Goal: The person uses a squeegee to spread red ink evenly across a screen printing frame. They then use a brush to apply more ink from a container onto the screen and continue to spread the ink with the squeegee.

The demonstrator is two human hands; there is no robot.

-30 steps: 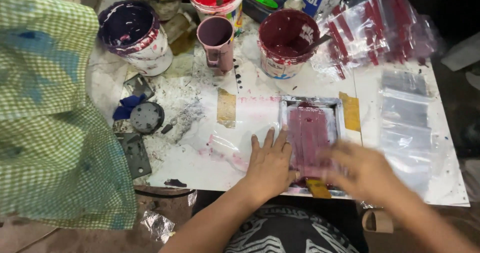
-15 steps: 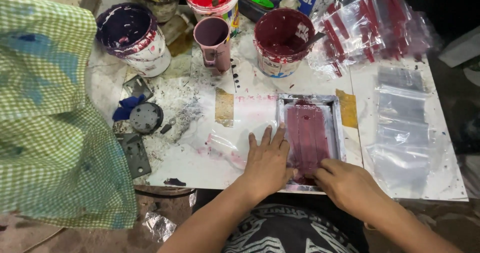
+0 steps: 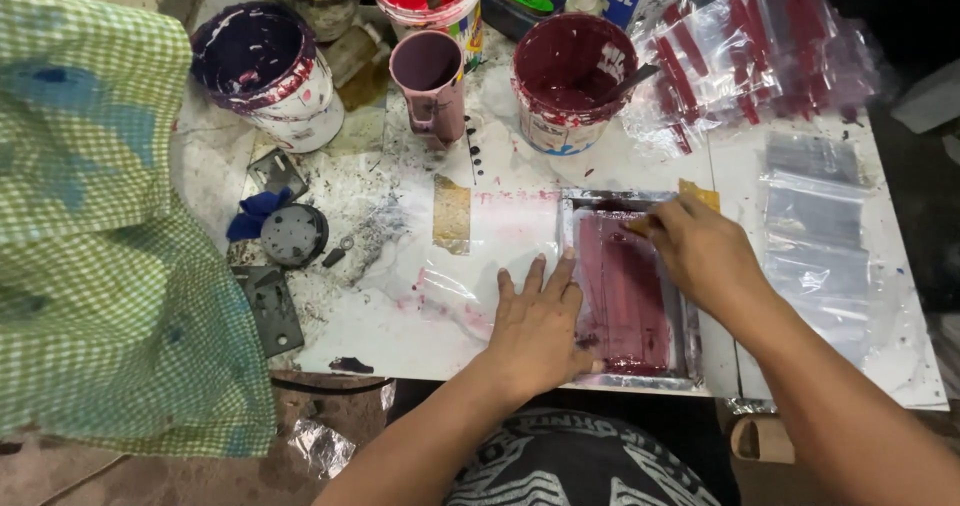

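- A paint-stained white counter (image 3: 520, 181) carries a green checked cloth (image 3: 90, 226) at its left edge and a heap of clear plastic bags (image 3: 760, 56) top right.
- A small metal-framed printing screen (image 3: 625, 286), smeared dark maroon, lies flat near the front edge.
- The left hand (image 3: 540, 326) presses flat, fingers spread, on the screen's left frame.
- The right hand (image 3: 700, 251) rests at the screen's top edge, fingers curled on something too hidden to tell.
- A maroon paint bucket (image 3: 570, 81) stands behind.

Left hand (image 3: 538, 328) flat, palm down, fingers spread, near tabletop's front edge; right hand (image 3: 700, 251) just beside it, fingers curled, both forearms bare.
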